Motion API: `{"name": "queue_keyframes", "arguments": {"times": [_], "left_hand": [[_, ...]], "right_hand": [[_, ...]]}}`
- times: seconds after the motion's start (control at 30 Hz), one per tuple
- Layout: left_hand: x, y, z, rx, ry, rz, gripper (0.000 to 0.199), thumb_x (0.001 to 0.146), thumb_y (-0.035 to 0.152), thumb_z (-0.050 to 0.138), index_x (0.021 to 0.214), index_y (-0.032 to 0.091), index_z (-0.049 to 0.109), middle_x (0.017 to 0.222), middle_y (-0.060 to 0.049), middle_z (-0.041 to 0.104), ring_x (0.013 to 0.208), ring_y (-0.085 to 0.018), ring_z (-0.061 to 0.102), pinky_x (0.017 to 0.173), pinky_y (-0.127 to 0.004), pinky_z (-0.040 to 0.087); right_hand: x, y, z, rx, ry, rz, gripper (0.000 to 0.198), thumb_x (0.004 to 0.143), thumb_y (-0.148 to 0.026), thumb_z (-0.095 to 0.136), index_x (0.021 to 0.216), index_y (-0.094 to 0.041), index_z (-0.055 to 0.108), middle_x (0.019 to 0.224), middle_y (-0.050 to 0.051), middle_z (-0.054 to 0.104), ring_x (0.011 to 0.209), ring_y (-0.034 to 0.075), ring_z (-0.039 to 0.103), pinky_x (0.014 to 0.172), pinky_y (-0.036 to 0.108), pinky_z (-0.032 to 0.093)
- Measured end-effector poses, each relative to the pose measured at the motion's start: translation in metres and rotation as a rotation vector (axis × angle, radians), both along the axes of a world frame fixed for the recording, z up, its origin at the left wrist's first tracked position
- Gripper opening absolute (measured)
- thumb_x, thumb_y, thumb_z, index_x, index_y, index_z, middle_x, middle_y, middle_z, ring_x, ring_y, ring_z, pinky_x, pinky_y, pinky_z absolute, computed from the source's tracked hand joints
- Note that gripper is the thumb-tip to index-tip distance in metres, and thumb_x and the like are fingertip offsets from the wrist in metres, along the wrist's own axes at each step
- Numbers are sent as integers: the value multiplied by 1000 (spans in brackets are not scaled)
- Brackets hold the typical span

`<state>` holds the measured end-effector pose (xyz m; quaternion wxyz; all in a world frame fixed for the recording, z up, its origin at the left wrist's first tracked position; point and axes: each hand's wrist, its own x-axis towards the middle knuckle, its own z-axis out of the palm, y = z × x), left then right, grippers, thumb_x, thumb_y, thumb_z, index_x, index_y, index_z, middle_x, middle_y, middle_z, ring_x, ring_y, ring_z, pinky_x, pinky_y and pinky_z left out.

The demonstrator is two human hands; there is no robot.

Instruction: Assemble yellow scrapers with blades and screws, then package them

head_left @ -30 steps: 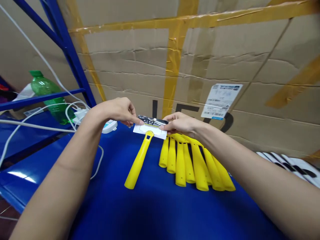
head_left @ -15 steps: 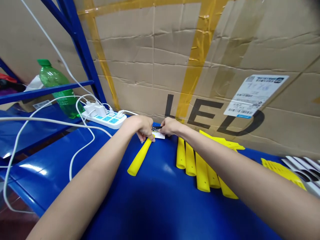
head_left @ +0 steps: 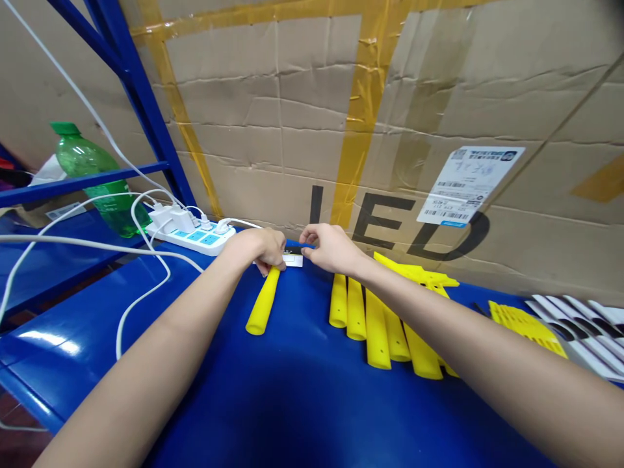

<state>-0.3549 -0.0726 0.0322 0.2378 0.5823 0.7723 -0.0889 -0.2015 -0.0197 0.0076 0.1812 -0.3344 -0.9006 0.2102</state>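
My left hand (head_left: 266,250) is closed around the narrow upper end of a yellow tapered handle (head_left: 263,305). The wide hollow end of this handle points toward me on the blue table. Beside the left fingertips lies a small white piece (head_left: 293,260) with a black strip (head_left: 294,249) along its far side; the left part of both is hidden by the hand. My right hand (head_left: 331,248) is at the right end of the black strip, its thumb and forefinger curved with a gap between them. Whether the thumb touches the strip is hard to see.
Several yellow handles (head_left: 377,331) lie under my right forearm. Farther right are flat yellow toothed pieces (head_left: 526,325) and white-and-black pieces (head_left: 580,325). A power strip (head_left: 195,237) with white cables and a green bottle (head_left: 104,175) stand left. A large cardboard box (head_left: 234,143) rises behind the table.
My view has shifted slightly right. The right thumb and forefinger have spread and moved toward the right end of the white piece. My left hand keeps its grip on the yellow handle.
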Motion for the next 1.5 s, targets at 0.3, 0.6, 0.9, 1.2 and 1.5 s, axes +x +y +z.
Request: {"name": "queue_keyframes", "arguments": {"times": [0.3, 0.6, 0.9, 1.2, 1.5], "left_hand": [[28, -4, 18, 22, 279, -131, 58, 59, 32, 85, 112, 21, 66, 109, -14, 75, 85, -30, 73, 65, -31, 53], [129, -45, 47, 326, 252, -517, 37, 87, 45, 58, 117, 25, 63, 96, -8, 74, 79, -25, 68, 63, -31, 44], [262, -10, 34, 329, 59, -792, 25, 88, 31, 60, 112, 27, 67, 89, -6, 71, 77, -24, 66, 56, -30, 37], [290, 18, -6, 425, 155, -715, 26, 90, 37, 56, 102, 17, 68, 95, -15, 72, 91, -32, 68, 70, -38, 47], [301, 21, -22, 507, 124, -464, 46, 78, 37, 61, 116, 12, 61, 100, -19, 70, 96, -36, 67, 72, -40, 47]], "right_hand": [[96, -31, 25, -89, 195, 147, 8, 86, -23, 64, 91, -19, 69, 92, 2, 74, 77, 15, 64, 70, 28, 49], [229, -33, 50, -150, 74, 74, 19, 89, -34, 62, 100, -21, 69, 80, 1, 70, 73, 16, 63, 63, 26, 46], [325, -16, 57, -69, -250, -120, 17, 88, -30, 64, 101, -23, 72, 79, 1, 74, 68, 17, 63, 61, 27, 43], [354, 16, 38, -49, -403, -343, 8, 84, -22, 66, 86, -20, 74, 70, 4, 74, 68, 19, 68, 61, 28, 44], [351, 20, 28, -110, -359, -364, 9, 86, -30, 67, 86, -21, 69, 64, 2, 73, 62, 18, 70, 61, 27, 46]]}}
